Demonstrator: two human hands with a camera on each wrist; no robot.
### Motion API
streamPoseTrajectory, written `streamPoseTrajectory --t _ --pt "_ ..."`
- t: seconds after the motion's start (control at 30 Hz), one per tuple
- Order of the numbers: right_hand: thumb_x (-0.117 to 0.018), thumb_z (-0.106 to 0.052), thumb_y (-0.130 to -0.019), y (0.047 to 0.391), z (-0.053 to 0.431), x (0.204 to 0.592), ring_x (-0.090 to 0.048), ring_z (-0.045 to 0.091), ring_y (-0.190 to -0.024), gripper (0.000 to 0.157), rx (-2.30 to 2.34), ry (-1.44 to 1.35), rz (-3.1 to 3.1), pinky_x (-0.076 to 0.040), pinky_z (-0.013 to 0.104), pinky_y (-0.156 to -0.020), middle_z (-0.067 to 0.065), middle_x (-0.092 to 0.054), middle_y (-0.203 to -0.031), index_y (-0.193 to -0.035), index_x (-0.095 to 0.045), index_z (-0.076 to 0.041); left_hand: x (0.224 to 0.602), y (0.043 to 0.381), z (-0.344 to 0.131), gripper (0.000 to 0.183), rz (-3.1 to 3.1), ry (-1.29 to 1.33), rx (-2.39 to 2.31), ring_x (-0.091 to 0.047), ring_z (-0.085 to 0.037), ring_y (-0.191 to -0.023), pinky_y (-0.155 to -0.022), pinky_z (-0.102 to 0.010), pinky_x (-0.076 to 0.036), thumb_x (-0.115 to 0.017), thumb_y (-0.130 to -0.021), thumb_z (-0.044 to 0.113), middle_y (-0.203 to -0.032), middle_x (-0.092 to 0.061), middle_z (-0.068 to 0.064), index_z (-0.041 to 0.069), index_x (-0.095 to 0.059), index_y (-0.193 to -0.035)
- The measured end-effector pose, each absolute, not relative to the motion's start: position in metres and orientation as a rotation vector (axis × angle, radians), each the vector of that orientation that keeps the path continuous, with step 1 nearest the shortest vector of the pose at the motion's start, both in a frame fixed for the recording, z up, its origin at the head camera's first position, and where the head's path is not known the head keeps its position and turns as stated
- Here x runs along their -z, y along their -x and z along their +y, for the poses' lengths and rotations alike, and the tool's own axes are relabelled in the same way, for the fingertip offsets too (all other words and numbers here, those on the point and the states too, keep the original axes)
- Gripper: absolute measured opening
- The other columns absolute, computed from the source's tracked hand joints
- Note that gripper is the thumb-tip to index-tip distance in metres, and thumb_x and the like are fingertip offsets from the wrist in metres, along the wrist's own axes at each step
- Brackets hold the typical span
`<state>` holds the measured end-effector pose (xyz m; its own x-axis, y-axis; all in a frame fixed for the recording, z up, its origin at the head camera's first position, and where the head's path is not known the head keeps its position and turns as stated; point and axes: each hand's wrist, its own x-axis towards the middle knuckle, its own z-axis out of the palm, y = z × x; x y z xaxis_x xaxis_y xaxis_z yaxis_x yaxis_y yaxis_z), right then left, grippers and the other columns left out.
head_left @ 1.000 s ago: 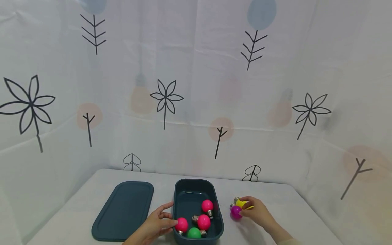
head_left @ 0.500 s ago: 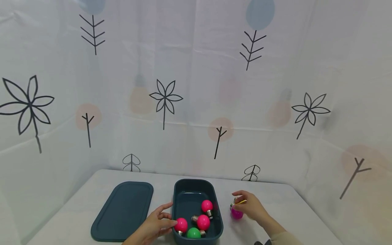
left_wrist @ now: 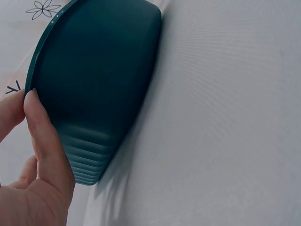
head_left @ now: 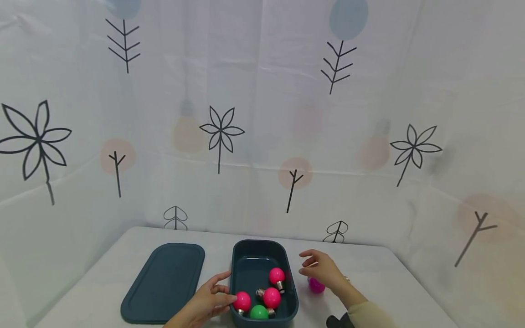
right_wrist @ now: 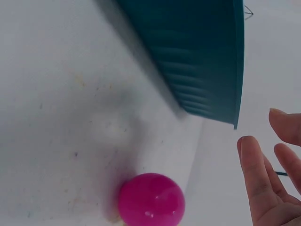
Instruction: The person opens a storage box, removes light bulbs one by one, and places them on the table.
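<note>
A dark teal plastic box (head_left: 250, 269) holds three pink light bulbs, one pink bulb (head_left: 272, 298) among them, and a green light bulb (head_left: 259, 312). My left hand (head_left: 207, 298) grips the box's left rim; in the left wrist view the fingers (left_wrist: 44, 141) meet at that rim. Over the table, right of the box, hovers my right hand (head_left: 324, 271). Its fingers are slightly bent and apart, with nothing seen between them in the right wrist view. A magenta light bulb (right_wrist: 151, 200) lies below it, partly covered in the head view. The yellow bulb is out of sight.
Left of the box lies a matching flat lid (head_left: 164, 282). A black object (head_left: 340, 321) shows under the right forearm. Behind the white table (head_left: 393, 291) hangs a pale curtain (head_left: 262, 136) printed with plants.
My right hand has moved left and away from the bulbs, toward the box. The yellow bulb, visible beside the magenta one earlier, no longer shows. My left hand stays on the rim.
</note>
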<state>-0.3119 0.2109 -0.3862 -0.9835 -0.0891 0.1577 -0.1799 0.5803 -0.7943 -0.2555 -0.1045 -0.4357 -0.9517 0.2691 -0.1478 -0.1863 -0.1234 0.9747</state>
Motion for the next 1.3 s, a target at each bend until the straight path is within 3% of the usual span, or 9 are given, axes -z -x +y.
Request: streamPoseTrajectory --t 0.27,0.63,1.03,1.3 --pt "-0.077 -0.008 -0.074 0.315 0.198 0.381 -0.060 0.019 -0.077 0.039 -1.345 -0.256 -2.735 -0.053 0.035 -0.067 0.004 -0.059 -0.082 -0.110 -0.062 -0.004 0.436 0.255 -0.105 0.076 1.843 -0.104 -2.150 -0.054 -0.016 -0.071 -0.071 -0.029 -0.052 -0.071 -0.081 0.005 -0.093 -0.051 -0.007 0.001 -0.028 -0.143" --pt "-0.075 -0.006 -0.075 0.314 0.182 0.373 -0.060 0.019 -0.076 0.042 -1.330 -0.412 -2.758 -0.049 0.035 -0.062 0.004 -0.059 -0.082 -0.113 -0.060 0.000 0.439 0.257 -0.105 0.076 1.823 -0.144 -2.156 -0.055 -0.013 -0.072 -0.070 -0.028 -0.052 -0.070 -0.081 0.005 -0.094 -0.051 -0.007 0.001 -0.027 -0.143" --pt "-0.071 -0.002 -0.077 0.318 0.168 0.365 -0.060 0.021 -0.081 0.040 -1.373 -0.617 -2.836 -0.052 0.041 -0.071 0.013 -0.063 -0.091 -0.114 -0.059 0.003 0.440 0.257 -0.105 0.076 1.837 -0.136 -2.153 -0.055 -0.014 -0.072 -0.070 -0.028 -0.052 -0.070 -0.081 0.005 -0.094 -0.051 -0.007 0.001 -0.027 -0.143" --pt "-0.069 0.003 -0.076 0.323 0.158 0.367 -0.059 0.023 -0.084 0.042 -1.448 -0.598 -2.891 -0.051 0.044 -0.074 0.017 -0.061 -0.097 -0.116 -0.058 0.002 0.439 0.257 -0.105 0.076 1.849 -0.124 -2.148 -0.055 -0.015 -0.073 -0.070 -0.029 -0.052 -0.071 -0.081 0.005 -0.095 -0.051 -0.008 0.001 -0.027 -0.143"
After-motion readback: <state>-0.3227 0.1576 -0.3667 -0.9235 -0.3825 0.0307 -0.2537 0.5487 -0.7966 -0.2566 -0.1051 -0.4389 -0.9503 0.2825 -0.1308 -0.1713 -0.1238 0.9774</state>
